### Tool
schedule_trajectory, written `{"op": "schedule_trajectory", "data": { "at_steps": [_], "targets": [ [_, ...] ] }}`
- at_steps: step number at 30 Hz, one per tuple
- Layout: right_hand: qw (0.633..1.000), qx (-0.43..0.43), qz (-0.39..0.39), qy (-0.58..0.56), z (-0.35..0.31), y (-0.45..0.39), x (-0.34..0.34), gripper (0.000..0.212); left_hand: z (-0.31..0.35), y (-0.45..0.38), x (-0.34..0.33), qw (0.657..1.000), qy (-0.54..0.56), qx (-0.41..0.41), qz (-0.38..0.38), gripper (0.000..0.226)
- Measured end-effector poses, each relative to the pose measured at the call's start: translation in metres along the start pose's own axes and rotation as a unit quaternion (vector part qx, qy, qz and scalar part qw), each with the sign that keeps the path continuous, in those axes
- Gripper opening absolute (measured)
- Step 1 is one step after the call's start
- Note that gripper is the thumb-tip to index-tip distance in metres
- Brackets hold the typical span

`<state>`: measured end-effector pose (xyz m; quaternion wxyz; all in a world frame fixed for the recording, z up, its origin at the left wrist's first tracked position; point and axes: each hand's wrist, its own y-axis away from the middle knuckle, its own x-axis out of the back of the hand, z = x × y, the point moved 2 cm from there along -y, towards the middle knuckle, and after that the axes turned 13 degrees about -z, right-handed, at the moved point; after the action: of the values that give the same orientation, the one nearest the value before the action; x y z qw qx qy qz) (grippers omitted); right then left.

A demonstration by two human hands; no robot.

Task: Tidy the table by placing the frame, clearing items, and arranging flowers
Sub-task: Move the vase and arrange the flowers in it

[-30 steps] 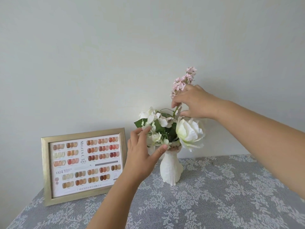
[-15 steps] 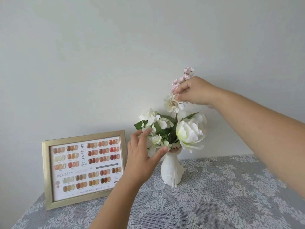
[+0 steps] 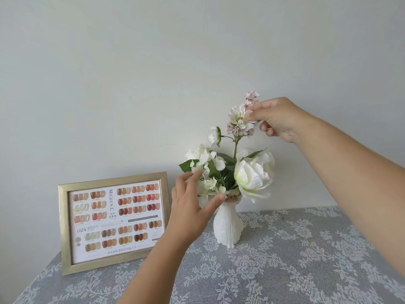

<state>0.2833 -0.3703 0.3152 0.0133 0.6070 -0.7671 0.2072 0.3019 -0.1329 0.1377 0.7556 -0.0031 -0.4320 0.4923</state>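
A white cat-shaped vase (image 3: 228,227) stands on the lace-covered table (image 3: 295,260) and holds white flowers (image 3: 252,176) with green leaves. A tall stem with pale pink blossoms (image 3: 240,120) rises from the bunch. My right hand (image 3: 278,119) pinches the top of that stem beside the blossoms. My left hand (image 3: 192,207) is spread with fingers apart, touching the small white blooms on the left side of the bunch, thumb near the vase's mouth. A gold frame (image 3: 114,222) with a colour chart stands upright at the left, against the wall.
A plain pale wall (image 3: 153,73) runs right behind the vase and frame. The table's grey lace cloth stretches to the right and toward me. The table's left edge lies just beyond the frame.
My right hand has risen, drawing the pink stem upward so more of its stalk and a second blossom show above the bunch. My left hand has stayed at the white blooms.
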Motion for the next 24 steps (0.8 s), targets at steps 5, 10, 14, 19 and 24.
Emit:
{"op": "schedule_trajectory", "data": {
  "at_steps": [5,10,14,19,24],
  "targets": [
    [0.998,-0.062,0.012,0.007,0.027,0.008,-0.009,0.018,0.003,0.0,-0.002,1.0,-0.008,-0.006,0.001,0.082],
    [0.994,-0.075,-0.005,0.075,0.046,0.008,-0.028,0.023,0.004,-0.002,0.0,1.0,-0.019,-0.006,0.006,0.084],
    [0.983,-0.045,-0.005,0.179,0.048,0.004,-0.034,0.012,0.005,-0.001,-0.001,1.0,-0.018,-0.011,0.008,0.085],
    [0.946,-0.012,-0.029,0.323,0.044,0.002,-0.041,0.018,0.006,-0.005,0.0,0.999,-0.021,-0.018,0.019,0.081],
    [0.907,0.021,-0.061,0.416,0.036,0.004,-0.036,0.017,0.01,-0.008,0.002,0.999,-0.011,-0.032,0.041,0.079]
  ]
}}
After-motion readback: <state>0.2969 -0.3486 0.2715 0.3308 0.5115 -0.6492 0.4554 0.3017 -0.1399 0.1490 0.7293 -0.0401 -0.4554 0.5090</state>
